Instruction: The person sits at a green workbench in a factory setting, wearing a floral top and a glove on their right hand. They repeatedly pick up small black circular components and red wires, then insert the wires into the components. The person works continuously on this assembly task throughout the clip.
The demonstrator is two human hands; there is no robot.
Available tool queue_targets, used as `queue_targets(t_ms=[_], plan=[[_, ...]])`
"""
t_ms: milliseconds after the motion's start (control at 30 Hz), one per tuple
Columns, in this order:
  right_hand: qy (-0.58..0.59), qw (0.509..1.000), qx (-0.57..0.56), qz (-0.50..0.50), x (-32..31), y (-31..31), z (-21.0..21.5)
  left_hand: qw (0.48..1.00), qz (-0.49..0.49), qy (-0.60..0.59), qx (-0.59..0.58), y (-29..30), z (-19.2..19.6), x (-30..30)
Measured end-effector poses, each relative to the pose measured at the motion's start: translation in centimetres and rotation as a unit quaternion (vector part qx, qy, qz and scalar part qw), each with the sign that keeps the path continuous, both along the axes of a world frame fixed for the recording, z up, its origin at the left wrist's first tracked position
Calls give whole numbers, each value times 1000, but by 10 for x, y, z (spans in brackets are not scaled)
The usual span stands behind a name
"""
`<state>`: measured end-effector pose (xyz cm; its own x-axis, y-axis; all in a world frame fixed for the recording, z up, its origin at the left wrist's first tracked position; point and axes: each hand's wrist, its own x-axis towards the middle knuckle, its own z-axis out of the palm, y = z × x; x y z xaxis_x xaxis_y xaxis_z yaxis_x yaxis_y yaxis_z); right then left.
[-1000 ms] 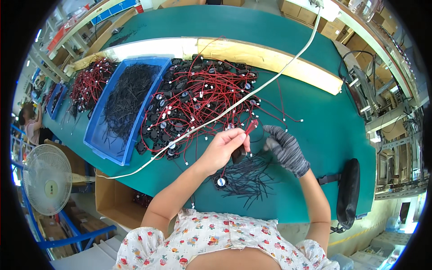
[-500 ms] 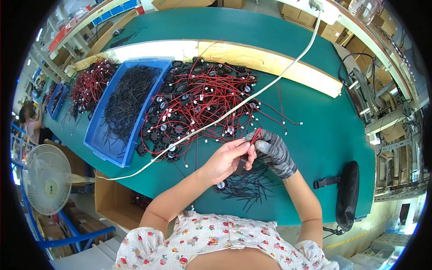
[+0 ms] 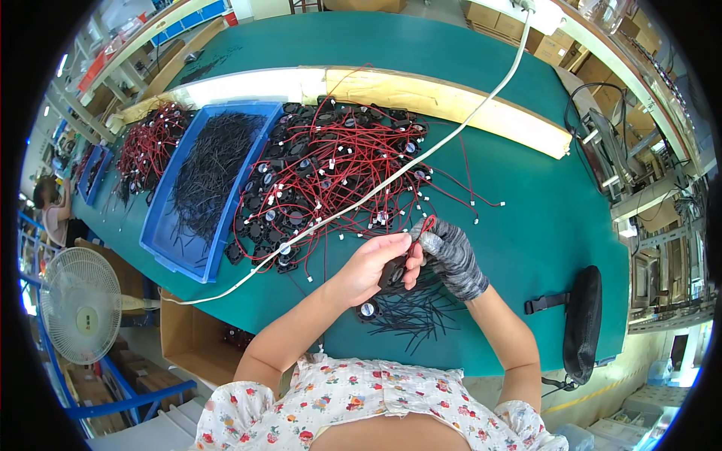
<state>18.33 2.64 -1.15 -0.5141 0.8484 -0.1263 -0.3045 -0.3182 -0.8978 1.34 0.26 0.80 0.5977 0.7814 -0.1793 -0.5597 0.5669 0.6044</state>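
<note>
My bare left hand [image 3: 366,269] is closed on a small black fan [image 3: 392,275], which is partly hidden by my fingers. My right hand [image 3: 457,261], in a grey knitted glove, pinches the fan's bundled red wire [image 3: 429,223]; a loop of it stands up above the fingertips. The hands nearly touch over the green table. Below them lie loose black strips [image 3: 412,322], thin and short, and another small black fan [image 3: 367,310] with a pale round label. Beyond my hands spreads a heap of black fans with red wires [image 3: 331,173] and white connectors.
Left of the heap stands a blue tray [image 3: 156,239] filled with black strips. A white cable [image 3: 391,179] crosses over the heap. A long pale bar [image 3: 451,100] runs behind it. A black pouch [image 3: 581,327] lies at right; a white fan [image 3: 80,303] and a cardboard box [image 3: 184,331] are at left.
My left hand has turned the fan, so more of its dark body shows below the fingers. The red wire now forms a tighter loop at my right fingertips.
</note>
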Motion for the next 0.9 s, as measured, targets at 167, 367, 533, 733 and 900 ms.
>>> queue_targets(t_ms=[167, 367, 533, 733, 900], plan=[[-67, 996, 45, -27, -4, 1, 5, 995, 13, 74, 63, 7, -14, -2], [-249, 918, 288, -110, -5, 3, 11, 992, 82, 73, 63, 7, -14, -1], [-315, 804, 490, -118, 1, 6, 15, 989, 117, 60, 64, 4, -20, 4], [-317, 789, 517, -99, 7, 5, 18, 954, 186, 174, 156, 2, -20, 13], [-268, 867, 407, -106, -11, 0, 26, 894, 258, 269, 251, 2, -27, 8]])
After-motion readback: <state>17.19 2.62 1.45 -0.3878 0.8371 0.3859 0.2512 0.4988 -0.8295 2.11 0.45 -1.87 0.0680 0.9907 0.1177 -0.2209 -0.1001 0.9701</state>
